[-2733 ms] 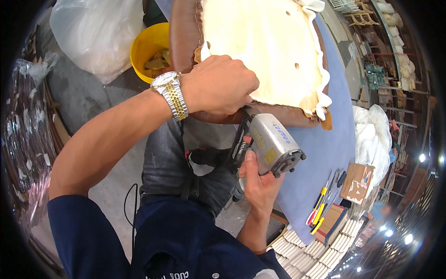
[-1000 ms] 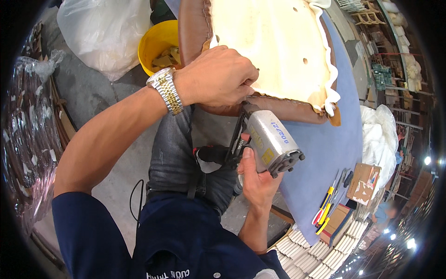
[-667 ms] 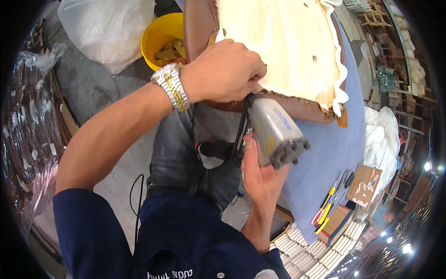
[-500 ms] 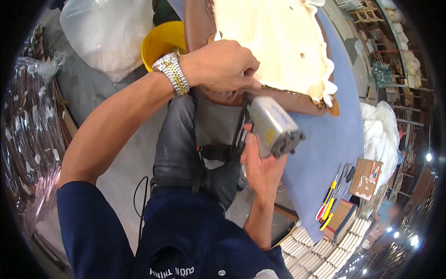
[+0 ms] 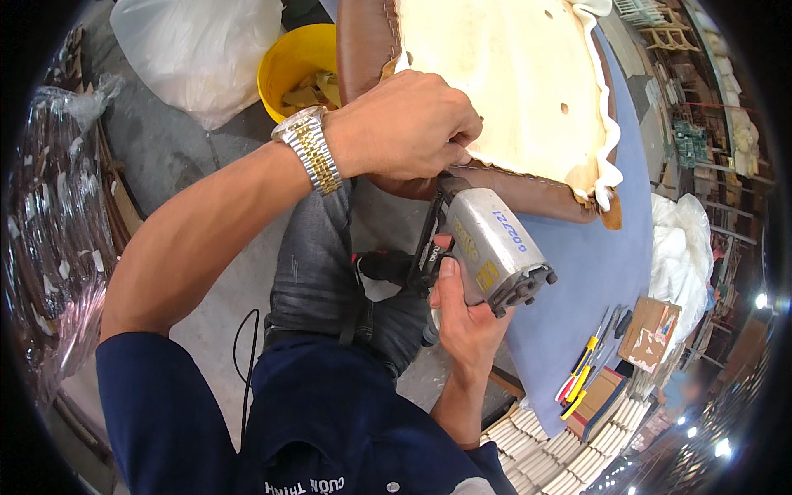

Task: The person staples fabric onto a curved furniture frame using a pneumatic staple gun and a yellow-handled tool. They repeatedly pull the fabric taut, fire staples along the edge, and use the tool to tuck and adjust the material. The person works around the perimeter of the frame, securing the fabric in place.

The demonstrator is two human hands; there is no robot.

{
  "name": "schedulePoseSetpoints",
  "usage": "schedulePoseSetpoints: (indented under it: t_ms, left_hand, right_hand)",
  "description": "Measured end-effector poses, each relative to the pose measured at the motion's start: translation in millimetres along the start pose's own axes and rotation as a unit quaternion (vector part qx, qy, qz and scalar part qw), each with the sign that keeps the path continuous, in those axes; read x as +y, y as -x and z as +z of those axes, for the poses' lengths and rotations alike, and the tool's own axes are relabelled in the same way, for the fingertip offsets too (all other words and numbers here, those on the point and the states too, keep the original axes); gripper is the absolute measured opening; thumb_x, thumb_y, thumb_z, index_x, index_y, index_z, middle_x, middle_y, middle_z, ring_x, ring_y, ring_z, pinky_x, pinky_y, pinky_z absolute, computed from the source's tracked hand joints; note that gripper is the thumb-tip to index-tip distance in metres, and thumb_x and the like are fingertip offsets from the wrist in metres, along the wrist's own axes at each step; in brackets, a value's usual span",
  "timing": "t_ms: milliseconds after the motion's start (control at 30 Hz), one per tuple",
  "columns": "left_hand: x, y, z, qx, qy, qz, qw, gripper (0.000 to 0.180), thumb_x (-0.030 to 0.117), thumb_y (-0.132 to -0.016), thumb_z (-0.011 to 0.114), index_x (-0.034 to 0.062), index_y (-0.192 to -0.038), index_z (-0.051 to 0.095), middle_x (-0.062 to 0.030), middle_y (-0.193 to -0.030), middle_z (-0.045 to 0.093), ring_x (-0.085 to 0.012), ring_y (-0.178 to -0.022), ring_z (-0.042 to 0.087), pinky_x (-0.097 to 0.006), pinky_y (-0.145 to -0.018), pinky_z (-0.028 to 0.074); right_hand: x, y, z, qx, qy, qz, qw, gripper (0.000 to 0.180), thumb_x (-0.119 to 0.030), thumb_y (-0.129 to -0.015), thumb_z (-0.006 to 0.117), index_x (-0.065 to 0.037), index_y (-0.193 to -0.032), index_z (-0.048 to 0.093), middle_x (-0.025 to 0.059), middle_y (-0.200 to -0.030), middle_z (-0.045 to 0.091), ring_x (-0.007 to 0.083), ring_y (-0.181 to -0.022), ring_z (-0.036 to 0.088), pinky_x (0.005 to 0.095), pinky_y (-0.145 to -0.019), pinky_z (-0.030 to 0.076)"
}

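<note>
A seat-like panel lies upside down, its pale wooden base [image 5: 503, 74] framed by brown leather [image 5: 528, 194] with staples along its folded edge. White wavy edging [image 5: 609, 136] runs down the right side. My left hand [image 5: 412, 124], with a watch on its wrist, pinches the leather edge at the near side of the base. My right hand [image 5: 470, 334] is wrapped round the grip of a grey pneumatic staple gun [image 5: 495, 247]. The gun's nose is at the leather edge just below my left fingertips; whether it touches is hard to see.
Blue-grey cloth [image 5: 569, 280] covers the table under the panel. Screwdrivers and pliers [image 5: 587, 359] lie at its right edge, near a cardboard box [image 5: 650, 333] and rows of staple strips [image 5: 528, 450]. A yellow bucket [image 5: 272, 74] and plastic bag [image 5: 194, 62] stand at left.
The panel and staple gun sit slightly farther right and lower in the picture, as does much of the scene. My left hand still pinches the edge; my right still grips the gun.
</note>
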State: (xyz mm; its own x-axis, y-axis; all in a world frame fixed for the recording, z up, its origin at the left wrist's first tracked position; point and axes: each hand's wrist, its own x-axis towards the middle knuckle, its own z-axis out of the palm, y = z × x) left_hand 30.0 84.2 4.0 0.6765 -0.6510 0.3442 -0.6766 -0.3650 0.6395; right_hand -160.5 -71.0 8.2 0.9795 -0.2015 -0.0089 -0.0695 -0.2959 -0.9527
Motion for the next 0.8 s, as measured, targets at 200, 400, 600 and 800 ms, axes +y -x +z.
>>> schedulePoseSetpoints:
  t_ms: [200, 400, 600, 800]
  left_hand:
    - [-0.7, 2.1, 6.9, -0.002, -0.016, -0.013, 1.0, 0.021, 0.024, -0.085, 0.076, 0.0047, -0.079, 0.07, -0.0132, -0.077, 0.07, -0.0345, -0.073, 0.067, -0.043, -0.066, 0.051]
    - [-2.6, -9.4, 4.1, 0.048, -0.053, -0.029, 0.997, 0.026, 0.034, -0.093, 0.071, 0.0087, -0.091, 0.078, -0.0148, -0.073, 0.071, -0.0342, -0.067, 0.068, -0.041, -0.066, 0.053]
    - [28.2, -18.3, 7.1, 0.07, -0.041, -0.094, 0.992, 0.04, 0.042, -0.099, 0.066, 0.0042, -0.1, 0.079, -0.0161, -0.071, 0.071, -0.0319, -0.062, 0.069, -0.04, -0.065, 0.054]
    - [66.9, -22.0, 38.4, 0.128, 0.067, -0.101, 0.984, 0.035, 0.035, -0.1, 0.066, 0.0026, -0.109, 0.078, -0.0134, -0.087, 0.077, -0.0213, -0.075, 0.07, -0.034, -0.071, 0.054]
  right_hand:
    - [-8.6, -5.1, 4.8, 0.011, 0.114, -0.022, 0.993, 0.026, -0.002, -0.092, 0.071, 0.003, -0.116, 0.065, 0.0162, -0.103, 0.074, 0.0237, -0.084, 0.069, 0.0349, -0.073, 0.053]
    - [-20.6, -12.2, -11.4, -0.029, 0.199, 0.035, 0.979, 0.033, -0.018, -0.095, 0.073, 0.002, -0.12, 0.064, 0.0069, -0.098, 0.071, 0.0109, -0.069, 0.063, 0.0251, -0.057, 0.05]
    - [-19.1, 29.6, -141.5, 0.141, 0.322, -0.004, 0.936, 0.031, -0.017, -0.091, 0.074, 0.004, -0.112, 0.067, 0.0236, -0.108, 0.071, 0.0329, -0.098, 0.071, 0.0455, -0.084, 0.053]
    - [38.9, 3.9, -230.8, 0.199, 0.509, -0.006, 0.837, 0.042, -0.015, -0.092, 0.073, 0.001, -0.129, 0.062, 0.0215, -0.126, 0.065, 0.0378, -0.12, 0.063, 0.0445, -0.103, 0.049]
